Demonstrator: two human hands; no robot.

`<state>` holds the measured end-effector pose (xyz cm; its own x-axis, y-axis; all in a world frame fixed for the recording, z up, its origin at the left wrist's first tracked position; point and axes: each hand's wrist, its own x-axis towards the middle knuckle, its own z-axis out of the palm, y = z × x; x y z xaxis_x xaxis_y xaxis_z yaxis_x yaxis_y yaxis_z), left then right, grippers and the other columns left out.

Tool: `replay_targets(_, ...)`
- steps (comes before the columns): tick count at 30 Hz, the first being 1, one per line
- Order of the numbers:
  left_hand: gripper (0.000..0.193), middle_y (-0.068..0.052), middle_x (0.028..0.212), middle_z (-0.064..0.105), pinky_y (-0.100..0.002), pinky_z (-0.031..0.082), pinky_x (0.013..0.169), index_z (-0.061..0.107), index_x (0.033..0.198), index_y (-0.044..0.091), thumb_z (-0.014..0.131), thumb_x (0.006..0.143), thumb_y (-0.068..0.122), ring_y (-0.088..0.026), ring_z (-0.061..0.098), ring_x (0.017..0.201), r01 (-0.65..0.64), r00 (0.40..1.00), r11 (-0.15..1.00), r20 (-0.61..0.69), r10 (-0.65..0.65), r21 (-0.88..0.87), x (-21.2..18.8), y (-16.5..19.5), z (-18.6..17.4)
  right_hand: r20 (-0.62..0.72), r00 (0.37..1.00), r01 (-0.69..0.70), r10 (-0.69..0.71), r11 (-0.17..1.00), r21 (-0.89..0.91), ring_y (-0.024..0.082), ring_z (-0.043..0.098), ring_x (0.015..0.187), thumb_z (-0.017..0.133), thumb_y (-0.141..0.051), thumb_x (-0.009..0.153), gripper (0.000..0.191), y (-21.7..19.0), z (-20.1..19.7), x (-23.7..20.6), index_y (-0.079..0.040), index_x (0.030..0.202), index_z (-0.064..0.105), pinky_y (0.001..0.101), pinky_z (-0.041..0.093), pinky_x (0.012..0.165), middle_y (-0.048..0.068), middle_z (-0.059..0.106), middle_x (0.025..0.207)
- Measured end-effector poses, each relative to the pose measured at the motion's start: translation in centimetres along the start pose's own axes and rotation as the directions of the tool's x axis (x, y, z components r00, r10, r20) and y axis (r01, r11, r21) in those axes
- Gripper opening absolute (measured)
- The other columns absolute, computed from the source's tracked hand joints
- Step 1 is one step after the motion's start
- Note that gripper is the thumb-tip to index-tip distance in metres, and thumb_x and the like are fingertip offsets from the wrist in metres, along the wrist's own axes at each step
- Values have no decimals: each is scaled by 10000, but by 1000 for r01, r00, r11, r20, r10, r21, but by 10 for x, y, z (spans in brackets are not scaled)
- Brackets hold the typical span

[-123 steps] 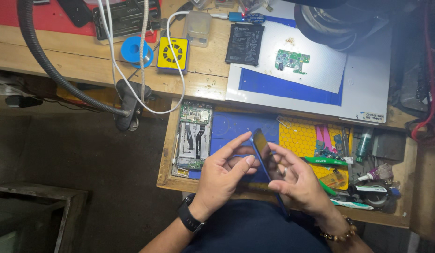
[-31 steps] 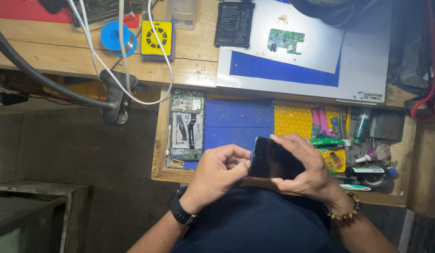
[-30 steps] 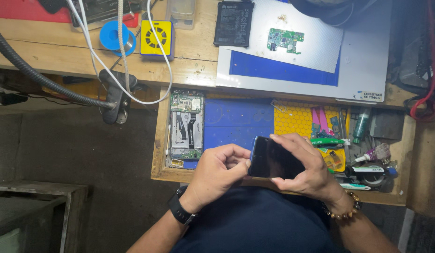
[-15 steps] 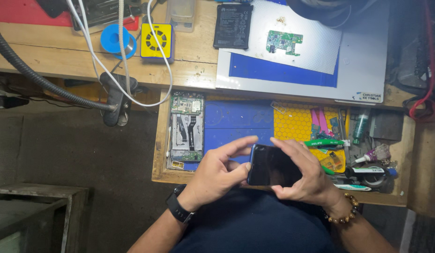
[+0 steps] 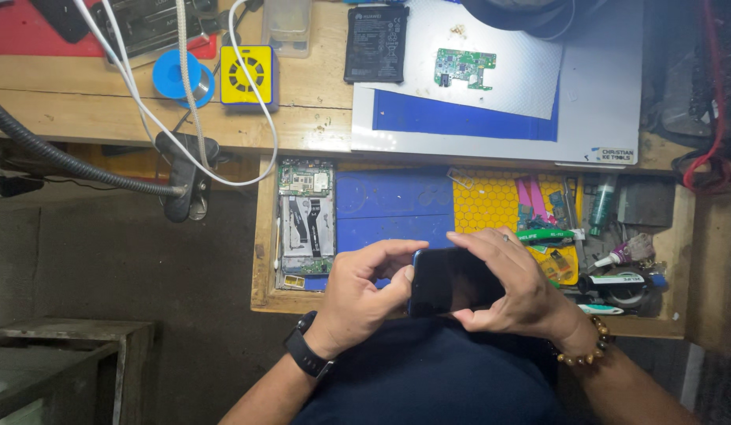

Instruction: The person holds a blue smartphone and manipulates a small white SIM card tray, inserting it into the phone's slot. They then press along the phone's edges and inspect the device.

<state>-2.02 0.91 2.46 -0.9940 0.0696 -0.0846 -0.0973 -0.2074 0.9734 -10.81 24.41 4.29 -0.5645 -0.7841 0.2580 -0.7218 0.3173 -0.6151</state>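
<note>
Hands (image 5: 452, 295) gripping dark phone (image 5: 452, 282) edges above drawer (image 5: 263, 244).

Dark phone (image 5: 452, 282) turned from edge-on to flat between both hands

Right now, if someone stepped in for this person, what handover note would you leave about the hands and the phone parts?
Left hand: fingers pinch the left edge of the dark phone panel.
Right hand: cups the panel from the right and top.
The panel is held flat over the drawer tray.
Opened phone body lies at the tray's left, internals exposed.
On the bench mat: battery and green circuit board, both out.
Left: panel, board and battery remain apart from the body.
</note>
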Motion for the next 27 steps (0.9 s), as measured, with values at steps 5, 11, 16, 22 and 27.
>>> replay_targets(5, 317, -1, 963, 716, -198, 544, 737, 695, 1294, -2, 653, 986, 66, -39, 625, 835, 99, 995, 985, 40, -94, -138, 0, 4, -3, -7, 999, 31, -31, 999, 20, 295, 657, 1003, 913, -236, 528, 895, -1, -3, 1, 41, 1304, 561, 409, 495, 891, 171, 664, 1197)
replay_targets(11, 259, 4, 827, 675, -192, 484, 598, 740, 1245, -17, 636, 1014, 36, -28, 564, 688, 88, 996, 983, 27, -85, -161, -3, 4, -5, 11, 999, 43, -43, 998, 40, 301, 653, 1011, 906, -233, 536, 877, -3, -4, 3, 10, 1307, 567, 413, 498, 884, 151, 664, 1148)
replay_targets(16, 203, -11, 803, 741, -193, 536, 633, 772, 1132, -1, 645, 980, 43, -32, 653, 701, -60, 998, 991, -20, 63, 120, -5, 3, -6, 24, 994, 106, -106, 994, 16, 306, 661, 1027, 902, -239, 555, 866, -6, -4, 4, 8, 1312, 564, 425, 488, 869, 141, 664, 1136)
replay_targets(22, 179, 2, 808, 749, -191, 575, 681, 756, 1091, -7, 669, 958, 76, -27, 687, 736, 175, 976, 985, 134, -174, 5, -6, 5, -18, 138, 968, 221, -210, 973, -68, 271, 659, 946, 902, -348, 614, 852, -3, -15, 9, 28, 1305, 575, 411, 466, 788, 120, 678, 1091)
replay_targets(27, 196, -6, 871, 748, -189, 558, 709, 728, 1097, -15, 718, 925, 77, -24, 674, 776, 264, 942, 965, 212, -260, 10, -6, 2, -23, 301, 901, 358, -314, 928, -104, 268, 651, 881, 842, -405, 691, 806, 2, -32, 23, 51, 1298, 570, 424, 444, 749, 134, 663, 1084)
